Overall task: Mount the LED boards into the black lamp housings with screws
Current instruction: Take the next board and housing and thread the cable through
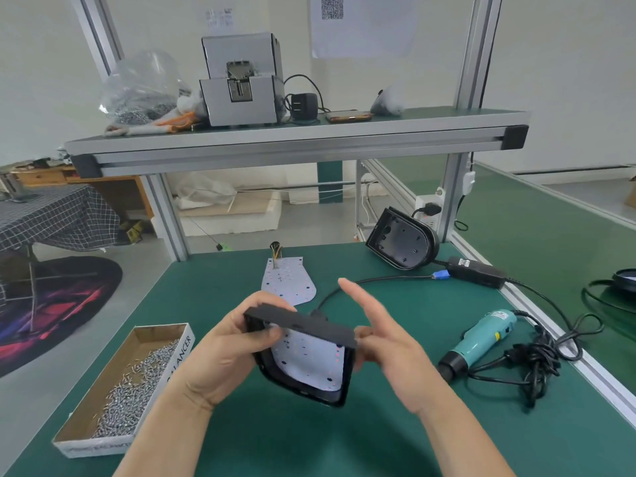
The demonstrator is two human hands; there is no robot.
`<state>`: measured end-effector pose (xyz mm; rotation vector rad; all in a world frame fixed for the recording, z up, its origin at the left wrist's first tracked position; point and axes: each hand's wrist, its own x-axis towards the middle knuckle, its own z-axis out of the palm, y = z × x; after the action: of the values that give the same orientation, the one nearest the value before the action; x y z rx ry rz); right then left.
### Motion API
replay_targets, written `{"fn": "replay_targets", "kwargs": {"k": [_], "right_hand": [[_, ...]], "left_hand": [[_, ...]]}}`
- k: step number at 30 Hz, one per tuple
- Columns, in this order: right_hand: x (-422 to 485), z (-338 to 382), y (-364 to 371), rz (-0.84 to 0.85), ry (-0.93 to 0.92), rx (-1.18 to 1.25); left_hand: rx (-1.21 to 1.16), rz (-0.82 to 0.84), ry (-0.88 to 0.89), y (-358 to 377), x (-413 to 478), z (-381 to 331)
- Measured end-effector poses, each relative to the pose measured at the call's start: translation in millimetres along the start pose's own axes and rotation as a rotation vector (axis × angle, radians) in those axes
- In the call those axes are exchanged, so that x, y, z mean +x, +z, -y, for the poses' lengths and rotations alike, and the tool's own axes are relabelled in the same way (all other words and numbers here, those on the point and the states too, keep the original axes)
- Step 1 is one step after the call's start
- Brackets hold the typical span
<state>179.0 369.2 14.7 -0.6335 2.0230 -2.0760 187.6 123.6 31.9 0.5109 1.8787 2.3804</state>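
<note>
I hold a black lamp housing (303, 327) tilted above the green bench, its open side toward me. A white LED board (309, 361) lies inside it. My left hand (223, 346) grips the housing's left top corner, thumb on the board's edge. My right hand (382, 339) touches the housing's right edge with thumb and lower fingers, while the index finger points up and away. A second LED board (287, 282) with wires lies flat behind. Another empty black housing (401, 241) leans against the frame at the back right.
A cardboard tray of screws (127, 383) sits at the left. A teal electric screwdriver (481, 340) with a tangled cable lies at the right, its power adapter (476, 271) behind it. An overhead shelf (296, 141) carries a screw feeder machine (241, 80).
</note>
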Motion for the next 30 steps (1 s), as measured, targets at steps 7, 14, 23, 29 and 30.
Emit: {"fn": "replay_targets", "kwargs": {"k": [7,14,23,29,30], "right_hand": [[9,-6,11,0.108,0.057,-0.276],[3,5,13,-0.094,-0.026,-0.473],[7,26,28,-0.208,-0.241,-0.77],[19,37,47,-0.286,-0.244,-0.858],[18,40,51,-0.267,-0.275,-0.881]], "left_hand": [[-0.281,-0.079,-0.046,-20,6,23],[-0.378,-0.24,-0.093,-37,8,36],[0.266,-0.687,0.021,-26,13,-23],[1.444,0.128,0.328,41,4,-54],[1.538,0.112,0.306,46,6,-46]]}}
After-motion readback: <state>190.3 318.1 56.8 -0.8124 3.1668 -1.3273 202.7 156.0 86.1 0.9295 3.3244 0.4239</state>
